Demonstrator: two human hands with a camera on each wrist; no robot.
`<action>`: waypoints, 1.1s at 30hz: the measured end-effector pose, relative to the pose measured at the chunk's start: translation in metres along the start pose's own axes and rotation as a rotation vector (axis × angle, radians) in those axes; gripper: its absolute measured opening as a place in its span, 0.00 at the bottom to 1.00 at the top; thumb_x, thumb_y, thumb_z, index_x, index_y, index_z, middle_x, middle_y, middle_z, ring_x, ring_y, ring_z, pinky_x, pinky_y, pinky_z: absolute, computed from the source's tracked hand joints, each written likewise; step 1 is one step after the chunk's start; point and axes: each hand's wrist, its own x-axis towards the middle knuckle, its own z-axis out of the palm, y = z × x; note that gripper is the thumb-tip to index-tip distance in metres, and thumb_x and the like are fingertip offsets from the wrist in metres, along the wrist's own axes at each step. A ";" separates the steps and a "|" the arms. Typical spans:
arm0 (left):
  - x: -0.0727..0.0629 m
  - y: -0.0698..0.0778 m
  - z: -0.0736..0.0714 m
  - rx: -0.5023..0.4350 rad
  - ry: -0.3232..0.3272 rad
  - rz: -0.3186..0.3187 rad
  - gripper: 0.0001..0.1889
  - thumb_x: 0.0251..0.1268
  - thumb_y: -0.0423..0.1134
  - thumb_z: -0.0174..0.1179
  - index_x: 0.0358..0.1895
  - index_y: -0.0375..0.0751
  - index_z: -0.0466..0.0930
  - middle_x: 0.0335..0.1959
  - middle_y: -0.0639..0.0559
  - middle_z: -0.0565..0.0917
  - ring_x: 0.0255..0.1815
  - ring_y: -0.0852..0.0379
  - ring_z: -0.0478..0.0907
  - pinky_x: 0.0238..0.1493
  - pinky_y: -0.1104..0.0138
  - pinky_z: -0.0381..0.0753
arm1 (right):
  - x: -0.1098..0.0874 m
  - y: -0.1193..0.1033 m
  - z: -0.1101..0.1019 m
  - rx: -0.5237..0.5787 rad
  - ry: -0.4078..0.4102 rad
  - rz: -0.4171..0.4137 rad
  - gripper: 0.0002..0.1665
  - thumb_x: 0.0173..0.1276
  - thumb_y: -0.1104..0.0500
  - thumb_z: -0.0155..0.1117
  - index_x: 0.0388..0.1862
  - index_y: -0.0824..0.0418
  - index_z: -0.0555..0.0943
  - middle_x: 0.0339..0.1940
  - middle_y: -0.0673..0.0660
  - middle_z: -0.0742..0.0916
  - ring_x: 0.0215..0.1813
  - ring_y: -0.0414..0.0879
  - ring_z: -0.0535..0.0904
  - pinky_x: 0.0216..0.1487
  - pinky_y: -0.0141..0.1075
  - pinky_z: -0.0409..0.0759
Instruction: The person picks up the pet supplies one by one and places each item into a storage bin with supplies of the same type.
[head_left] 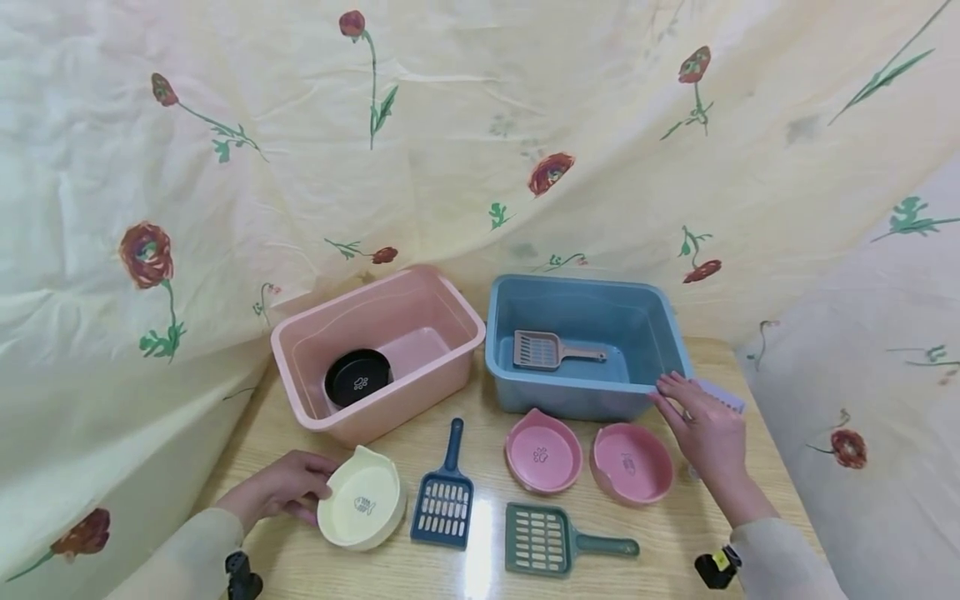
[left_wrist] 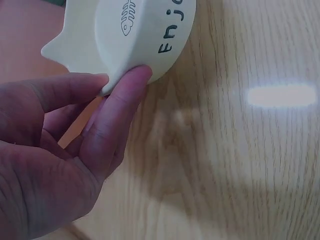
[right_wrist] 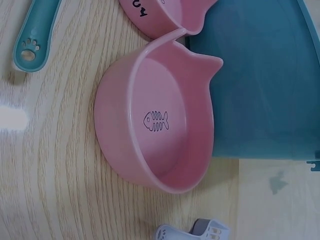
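Observation:
My left hand (head_left: pixel 288 485) pinches the edge of a cream cat-ear bowl (head_left: pixel 362 497) with a fish-bone print. In the left wrist view, thumb and fingers grip the wall of this bowl (left_wrist: pixel 165 30) beside an ear. My right hand (head_left: pixel 705 421) has its fingertips right at the near right corner of the blue bin (head_left: pixel 570 392), fingers loosely bent. Partly hidden behind that hand is a lavender litter scoop (head_left: pixel 722 395), also in the right wrist view (right_wrist: pixel 192 232). Nearby sits a pink fish-bone bowl (head_left: pixel 633 464); the right wrist view leaves the hand out.
A pink bin (head_left: pixel 405 404) holds a black bowl (head_left: pixel 357 377). Inside the blue bin lies a greyish-pink scoop (head_left: pixel 540 350). Between the hands are a pink paw-print bowl (head_left: pixel 543 452), a navy scoop (head_left: pixel 442 504) and a green scoop (head_left: pixel 538 540). Flowered cloth (head_left: pixel 465 125) hangs behind.

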 end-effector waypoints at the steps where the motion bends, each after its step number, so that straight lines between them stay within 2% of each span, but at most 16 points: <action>1: -0.003 0.002 -0.001 0.007 -0.012 0.005 0.27 0.59 0.18 0.63 0.65 0.19 0.76 0.40 0.45 0.89 0.36 0.50 0.89 0.31 0.55 0.93 | 0.000 -0.001 0.000 -0.002 0.000 -0.003 0.43 0.81 0.29 0.49 0.48 0.65 0.92 0.45 0.66 0.93 0.45 0.66 0.91 0.43 0.62 0.87; 8: -0.029 0.018 -0.006 0.047 -0.128 0.061 0.27 0.60 0.20 0.63 0.65 0.20 0.76 0.39 0.44 0.88 0.36 0.50 0.88 0.31 0.56 0.92 | 0.005 -0.002 0.001 0.003 -0.019 0.013 0.46 0.82 0.27 0.45 0.47 0.65 0.92 0.45 0.66 0.93 0.45 0.66 0.91 0.44 0.63 0.87; 14: -0.049 0.047 -0.005 0.077 -0.186 0.067 0.24 0.60 0.19 0.63 0.63 0.22 0.80 0.45 0.42 0.88 0.38 0.49 0.88 0.31 0.53 0.93 | 0.005 -0.001 -0.001 0.001 -0.029 0.041 0.50 0.81 0.25 0.41 0.47 0.66 0.91 0.45 0.67 0.92 0.46 0.67 0.91 0.45 0.63 0.87; 18: -0.065 0.069 -0.005 0.122 -0.203 0.073 0.23 0.60 0.19 0.64 0.61 0.24 0.82 0.42 0.42 0.88 0.37 0.49 0.89 0.31 0.53 0.92 | 0.005 -0.001 -0.001 0.011 -0.048 0.045 0.50 0.81 0.25 0.41 0.48 0.67 0.91 0.46 0.68 0.92 0.47 0.68 0.91 0.45 0.64 0.87; 21: -0.071 0.090 -0.009 0.156 -0.214 0.096 0.22 0.62 0.20 0.65 0.60 0.26 0.84 0.42 0.43 0.88 0.38 0.50 0.89 0.30 0.53 0.92 | 0.004 0.000 -0.001 0.010 -0.050 0.049 0.51 0.81 0.24 0.41 0.49 0.67 0.91 0.46 0.68 0.92 0.48 0.68 0.90 0.44 0.64 0.87; 26: -0.077 0.131 -0.017 0.206 -0.209 0.123 0.21 0.65 0.20 0.64 0.62 0.25 0.82 0.47 0.42 0.88 0.39 0.49 0.89 0.32 0.52 0.93 | 0.003 0.002 0.000 0.008 -0.044 0.048 0.51 0.81 0.24 0.41 0.49 0.67 0.91 0.47 0.68 0.92 0.48 0.69 0.90 0.40 0.62 0.87; 29: -0.075 0.158 -0.025 0.245 -0.198 0.126 0.23 0.67 0.20 0.63 0.65 0.25 0.80 0.49 0.40 0.88 0.38 0.49 0.89 0.35 0.51 0.93 | 0.004 0.002 0.001 0.014 -0.043 0.041 0.50 0.81 0.25 0.42 0.49 0.66 0.91 0.47 0.68 0.92 0.48 0.69 0.90 0.39 0.62 0.87; 33: -0.066 0.194 -0.036 0.314 -0.210 0.131 0.25 0.70 0.22 0.62 0.69 0.26 0.77 0.51 0.39 0.88 0.39 0.50 0.89 0.38 0.50 0.93 | 0.003 0.003 0.000 0.018 -0.037 0.031 0.49 0.81 0.25 0.42 0.49 0.66 0.91 0.46 0.68 0.92 0.47 0.69 0.90 0.38 0.61 0.87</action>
